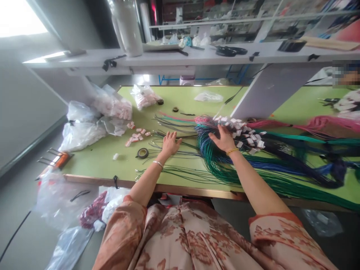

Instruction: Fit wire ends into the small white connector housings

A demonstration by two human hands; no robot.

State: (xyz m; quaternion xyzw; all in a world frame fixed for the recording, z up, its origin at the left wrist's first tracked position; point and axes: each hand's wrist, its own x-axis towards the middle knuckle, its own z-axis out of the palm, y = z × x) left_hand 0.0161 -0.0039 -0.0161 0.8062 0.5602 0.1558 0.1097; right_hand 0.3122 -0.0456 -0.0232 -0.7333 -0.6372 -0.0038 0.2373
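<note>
My left hand (171, 143) lies flat with fingers spread on a few thin dark wires (168, 173) laid across the green table (98, 159). My right hand (223, 138) rests open, fingers stretched, on a thick bundle of green and blue wires (225, 165). Just past its fingers lies a cluster of white connectors (247, 133) on the wire ends. A roll of dark tape (143, 153) sits left of my left hand. Neither hand holds anything.
Small pink and white connectors (136, 135) lie scattered on the table. Plastic bags (92, 116) of parts pile at the left end. Pink wires (323, 123) and more green bundles run off to the right. A white shelf (182, 58) hangs over the table's far side.
</note>
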